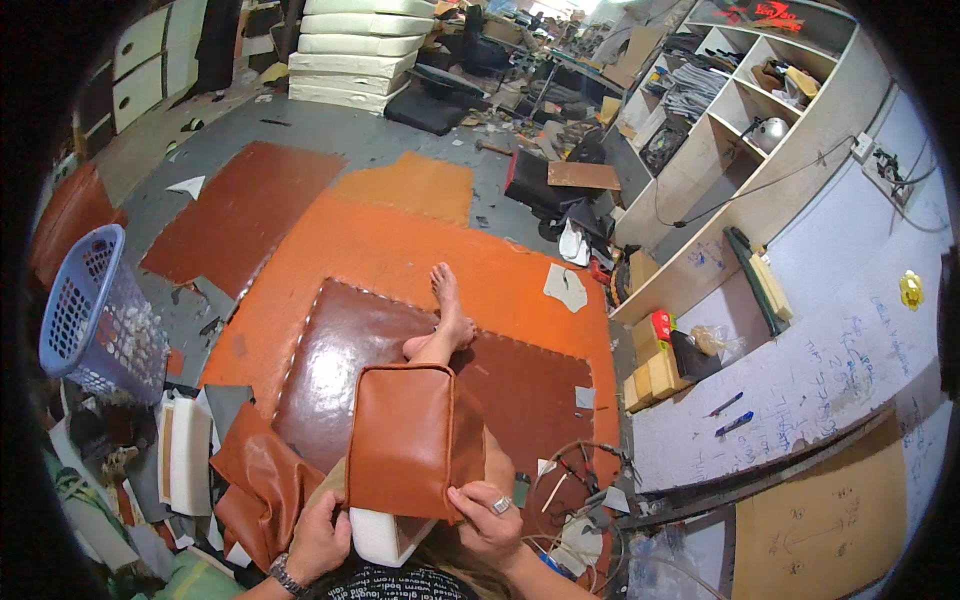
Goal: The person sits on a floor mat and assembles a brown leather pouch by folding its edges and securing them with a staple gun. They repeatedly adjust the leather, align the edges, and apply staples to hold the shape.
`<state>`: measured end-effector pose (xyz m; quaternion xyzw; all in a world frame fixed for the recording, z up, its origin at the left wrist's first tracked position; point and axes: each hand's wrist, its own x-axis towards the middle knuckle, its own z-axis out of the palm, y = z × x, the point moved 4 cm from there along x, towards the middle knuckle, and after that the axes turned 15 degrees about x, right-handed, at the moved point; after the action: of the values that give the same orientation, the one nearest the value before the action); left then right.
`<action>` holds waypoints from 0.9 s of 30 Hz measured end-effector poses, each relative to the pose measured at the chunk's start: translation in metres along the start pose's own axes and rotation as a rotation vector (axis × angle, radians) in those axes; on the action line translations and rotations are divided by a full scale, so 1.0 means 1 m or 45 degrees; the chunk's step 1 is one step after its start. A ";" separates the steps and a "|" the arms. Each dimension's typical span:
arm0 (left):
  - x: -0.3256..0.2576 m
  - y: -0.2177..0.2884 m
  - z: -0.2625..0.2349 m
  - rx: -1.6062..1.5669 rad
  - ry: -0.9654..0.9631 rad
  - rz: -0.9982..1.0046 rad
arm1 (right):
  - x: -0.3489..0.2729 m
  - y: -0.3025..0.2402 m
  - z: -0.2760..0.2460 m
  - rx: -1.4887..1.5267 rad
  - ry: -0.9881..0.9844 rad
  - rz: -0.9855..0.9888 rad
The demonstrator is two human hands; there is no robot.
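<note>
A brown leather cover (402, 425) with piped seams rests across my lap, pulled over a white foam block (378, 538). The near end of the foam sticks out of the cover's open edge. My left hand (322, 538), with a watch on the wrist, is closed at the left corner of that edge, its thumb beside the foam. At the right corner, my right hand (488, 518), wearing a ring, pinches the leather between thumb and fingers. One bare foot (450, 318) stretches ahead on the floor. Loose brown leather (262, 485) lies crumpled left of my lap.
Brown and orange sheets (400, 235) cover the floor ahead. A blue plastic basket (85, 300) stands left, near another foam piece (186, 455) and scraps. Cables (580, 470) tangle at right, beside shelving (735, 190) and a white board (770, 410). White cushions (355, 50) are stacked far ahead.
</note>
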<state>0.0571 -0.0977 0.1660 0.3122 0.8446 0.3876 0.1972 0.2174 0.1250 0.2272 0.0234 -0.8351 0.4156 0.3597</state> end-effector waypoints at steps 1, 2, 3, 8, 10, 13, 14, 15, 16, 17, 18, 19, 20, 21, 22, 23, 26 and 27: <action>0.001 0.005 0.001 0.002 0.063 0.100 | 0.001 0.001 -0.003 0.031 -0.038 0.020; 0.003 0.010 0.005 0.012 0.092 0.133 | 0.003 0.003 -0.007 0.060 -0.073 0.037; 0.006 0.015 0.007 0.005 0.091 0.185 | 0.004 0.006 -0.013 0.041 -0.076 0.071; 0.030 0.045 0.012 -0.051 -0.114 0.366 | 0.001 0.032 -0.045 -0.209 0.073 0.326; 0.038 0.056 0.012 0.158 -0.179 0.569 | -0.005 0.041 -0.054 -0.264 0.175 0.435; 0.041 0.067 0.018 0.050 -0.304 0.835 | -0.014 0.044 -0.056 -0.422 0.120 0.487; 0.040 0.067 0.019 0.116 -0.293 0.912 | -0.016 0.044 -0.054 -0.460 0.066 0.498; 0.039 0.065 0.021 0.150 -0.271 0.916 | -0.017 0.043 -0.053 -0.496 0.012 0.509; 0.038 0.062 0.021 0.169 -0.275 0.918 | -0.018 0.042 -0.050 -0.529 -0.042 0.518; 0.035 0.059 0.022 0.163 -0.272 0.904 | -0.016 0.039 -0.049 -0.538 -0.020 0.466; 0.033 0.056 0.022 0.214 -0.249 0.880 | -0.013 0.035 -0.048 -0.545 0.001 0.412; 0.031 0.054 0.022 0.237 -0.221 0.841 | -0.010 0.033 -0.045 -0.551 0.021 0.358; 0.030 0.052 0.022 0.260 -0.224 0.780 | -0.006 0.032 -0.043 -0.577 0.036 0.349; 0.031 0.051 0.021 0.250 -0.203 0.714 | -0.001 0.031 -0.042 -0.602 0.050 0.341; 0.031 0.050 0.021 0.239 -0.216 0.629 | 0.004 0.032 -0.040 -0.630 0.067 0.334; 0.032 0.050 0.020 0.207 -0.221 0.550 | 0.008 0.032 -0.039 -0.629 0.078 0.319; 0.040 0.058 0.015 0.131 -0.070 0.653 | 0.019 0.035 -0.038 -0.639 0.081 0.276; 0.042 0.060 0.014 0.125 -0.030 0.679 | 0.021 0.036 -0.039 -0.647 0.065 0.265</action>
<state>0.0568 -0.0313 0.2001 0.5373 0.7480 0.3808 0.0828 0.2129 0.1819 0.2310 -0.1638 -0.9011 0.2281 0.3304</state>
